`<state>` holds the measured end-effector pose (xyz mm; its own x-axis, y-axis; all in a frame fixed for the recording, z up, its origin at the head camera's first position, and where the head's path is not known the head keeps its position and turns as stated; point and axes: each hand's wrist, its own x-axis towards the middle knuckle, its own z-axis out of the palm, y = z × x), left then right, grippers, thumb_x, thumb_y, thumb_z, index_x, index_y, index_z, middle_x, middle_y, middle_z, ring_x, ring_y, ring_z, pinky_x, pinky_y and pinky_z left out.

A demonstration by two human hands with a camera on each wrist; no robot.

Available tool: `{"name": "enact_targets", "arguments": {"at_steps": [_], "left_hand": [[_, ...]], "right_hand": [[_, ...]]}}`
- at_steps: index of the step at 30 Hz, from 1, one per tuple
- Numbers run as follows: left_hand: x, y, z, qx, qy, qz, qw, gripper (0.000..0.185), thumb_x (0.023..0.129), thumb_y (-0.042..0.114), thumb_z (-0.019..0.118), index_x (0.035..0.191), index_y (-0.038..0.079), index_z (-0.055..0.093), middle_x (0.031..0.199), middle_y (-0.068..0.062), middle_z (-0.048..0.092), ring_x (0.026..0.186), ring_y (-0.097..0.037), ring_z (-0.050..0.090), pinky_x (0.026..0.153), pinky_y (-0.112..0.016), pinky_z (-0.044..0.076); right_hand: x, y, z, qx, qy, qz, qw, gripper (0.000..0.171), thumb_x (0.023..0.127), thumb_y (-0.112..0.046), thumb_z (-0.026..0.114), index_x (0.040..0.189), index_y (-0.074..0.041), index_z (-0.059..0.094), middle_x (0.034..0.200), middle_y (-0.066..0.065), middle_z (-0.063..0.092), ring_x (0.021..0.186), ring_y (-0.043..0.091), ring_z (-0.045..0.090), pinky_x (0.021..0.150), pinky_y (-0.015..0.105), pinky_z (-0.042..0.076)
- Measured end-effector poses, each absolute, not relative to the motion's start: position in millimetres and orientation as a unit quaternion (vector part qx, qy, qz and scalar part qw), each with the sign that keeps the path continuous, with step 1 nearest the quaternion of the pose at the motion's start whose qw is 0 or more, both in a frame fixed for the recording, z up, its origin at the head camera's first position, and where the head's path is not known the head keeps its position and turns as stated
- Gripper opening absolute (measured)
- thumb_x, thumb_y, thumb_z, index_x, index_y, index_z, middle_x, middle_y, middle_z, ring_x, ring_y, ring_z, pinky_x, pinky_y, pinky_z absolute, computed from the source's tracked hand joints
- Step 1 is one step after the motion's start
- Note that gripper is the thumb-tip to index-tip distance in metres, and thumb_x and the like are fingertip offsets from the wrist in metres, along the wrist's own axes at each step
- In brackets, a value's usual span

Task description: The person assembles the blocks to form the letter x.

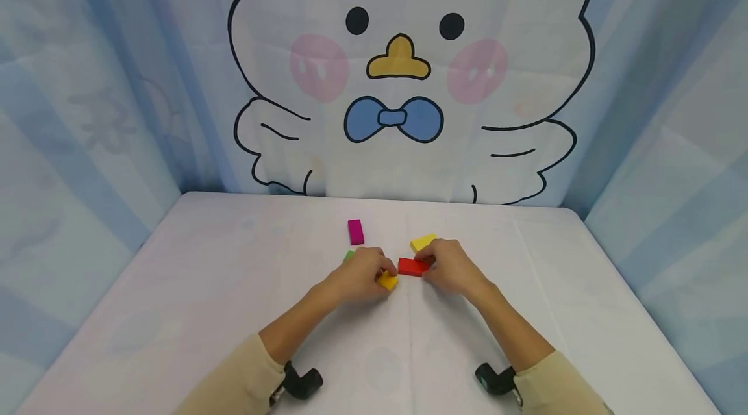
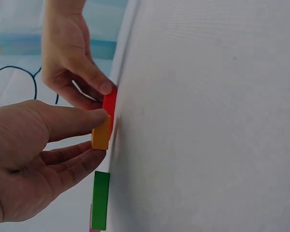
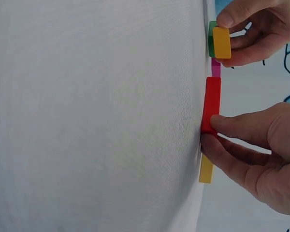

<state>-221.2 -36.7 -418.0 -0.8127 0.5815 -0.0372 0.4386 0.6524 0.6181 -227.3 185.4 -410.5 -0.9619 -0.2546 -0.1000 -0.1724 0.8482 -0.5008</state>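
My left hand point(image 1: 361, 274) pinches an orange-yellow block point(image 1: 388, 281) between thumb and fingers; in the left wrist view this block point(image 2: 101, 134) overlaps the red one. With thumb and a finger, my right hand point(image 1: 451, 267) grips the right end of a red block point(image 1: 411, 267), which lies lengthwise across the white table. The red block point(image 3: 212, 101) shows most of its long side in the right wrist view. Just behind my right fingers is a yellow block point(image 1: 422, 242). A green block point(image 2: 101, 200) lies by my left hand, mostly hidden by it in the head view.
Farther back on the white table point(image 1: 245, 259) lies a magenta block point(image 1: 356, 232). A curtain with a cartoon bird point(image 1: 403, 162) rises behind the table's far edge, and blue-white curtains stand along both sides. Dark wrist cameras point(image 1: 304, 383) project from both sleeves.
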Motion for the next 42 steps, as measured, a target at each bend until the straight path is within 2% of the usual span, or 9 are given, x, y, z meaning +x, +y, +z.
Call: {"name": "enact_targets", "arguments": {"at_steps": [16,21,27,32,36,42], "left_hand": [[-211,-26,-425,0.281,0.904,0.294,0.134,0.031,0.087,0.014,0.085,0.117,0.010,0.078,0.095,0.003,0.062,0.083,-0.010,0.056,0.073,-0.015,0.052],[-211,-29,-426,0.292,0.898,0.301,0.131,0.039,0.087,0.012,0.084,0.124,0.009,0.075,0.097,0.001,0.065,0.085,-0.011,0.058,0.074,-0.015,0.053],[-207,-41,-423,0.292,0.898,0.302,0.136,0.044,0.089,0.015,0.082,0.131,0.013,0.072,0.112,0.001,0.068,0.097,-0.012,0.062,0.082,-0.018,0.055],[-197,-53,-419,0.307,0.909,0.257,0.119,0.042,0.093,0.018,0.079,0.134,0.015,0.071,0.131,-0.001,0.068,0.117,-0.017,0.063,0.097,-0.029,0.058],[-190,-60,-418,0.320,0.913,0.221,0.122,0.042,0.096,0.018,0.076,0.137,0.016,0.069,0.146,-0.003,0.062,0.137,-0.023,0.056,0.108,-0.039,0.054],[-185,-69,-417,0.345,0.907,0.194,0.145,0.045,0.099,0.018,0.072,0.144,0.023,0.064,0.159,0.002,0.051,0.147,-0.024,0.049,0.116,-0.043,0.048]], "right_hand": [[-229,188,-412,-0.111,0.958,-0.253,0.082,0.033,0.087,0.002,0.079,0.120,-0.005,0.078,0.110,0.007,0.074,0.104,0.021,0.065,0.098,0.041,0.058],[-230,189,-414,-0.115,0.957,-0.255,0.077,0.033,0.087,0.002,0.079,0.119,-0.005,0.078,0.110,0.007,0.073,0.104,0.022,0.064,0.097,0.041,0.059],[-230,190,-412,-0.115,0.957,-0.255,0.078,0.033,0.087,0.001,0.079,0.119,-0.007,0.078,0.111,0.007,0.073,0.104,0.022,0.064,0.098,0.042,0.058],[-229,190,-408,-0.112,0.957,-0.254,0.081,0.034,0.088,0.001,0.078,0.121,-0.006,0.077,0.113,0.008,0.072,0.106,0.023,0.065,0.097,0.042,0.058],[-229,189,-408,-0.112,0.958,-0.251,0.085,0.035,0.088,0.000,0.078,0.123,-0.006,0.077,0.115,0.009,0.071,0.107,0.024,0.064,0.097,0.042,0.058],[-230,188,-410,-0.108,0.958,-0.250,0.092,0.036,0.088,0.000,0.078,0.123,-0.007,0.077,0.115,0.009,0.071,0.107,0.024,0.063,0.098,0.043,0.058]]}}
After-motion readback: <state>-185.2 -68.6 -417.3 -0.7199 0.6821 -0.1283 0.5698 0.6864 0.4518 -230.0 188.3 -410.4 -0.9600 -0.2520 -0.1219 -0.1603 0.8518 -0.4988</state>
